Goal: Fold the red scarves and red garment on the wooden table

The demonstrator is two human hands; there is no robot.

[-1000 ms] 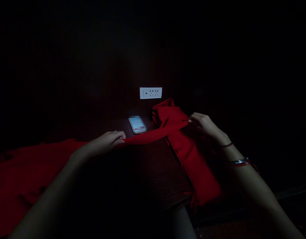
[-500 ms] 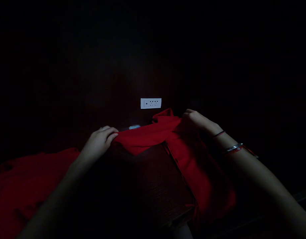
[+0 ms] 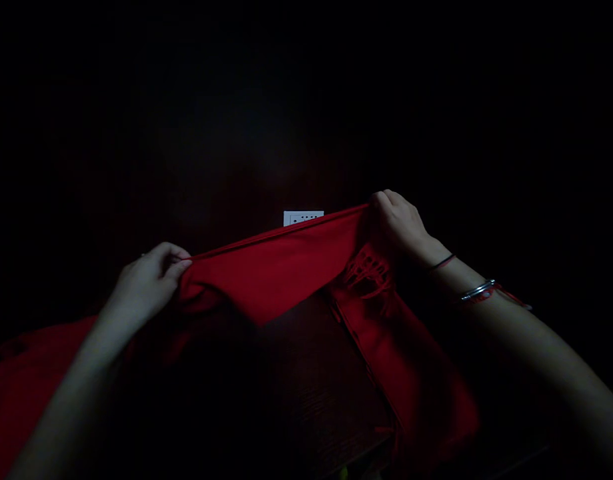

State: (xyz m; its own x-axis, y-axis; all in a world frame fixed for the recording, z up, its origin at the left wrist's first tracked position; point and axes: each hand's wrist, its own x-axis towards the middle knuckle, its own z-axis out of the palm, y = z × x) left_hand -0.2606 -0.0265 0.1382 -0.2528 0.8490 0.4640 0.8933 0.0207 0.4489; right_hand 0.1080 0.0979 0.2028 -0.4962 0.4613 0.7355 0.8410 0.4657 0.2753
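A red fringed scarf is stretched taut between my two hands, its upper edge slanting up to the right. My left hand pinches one end of that edge between thumb and fingers. At the other end, my right hand grips the cloth in closed fingers. Knotted tassels hang below my right hand. Beneath them, another red cloth lies along the right side of a dark wooden table. Whether it joins the held scarf, I cannot tell.
More red fabric spreads at the lower left. A white wall socket shows behind the scarf, its lower part covered. The surroundings are very dark. Something small and yellow-green shows at the bottom edge.
Both hands have risen and moved apart, my left one going left. The scarf is pulled straighter and now covers part of the socket. Its tassels have come into view.
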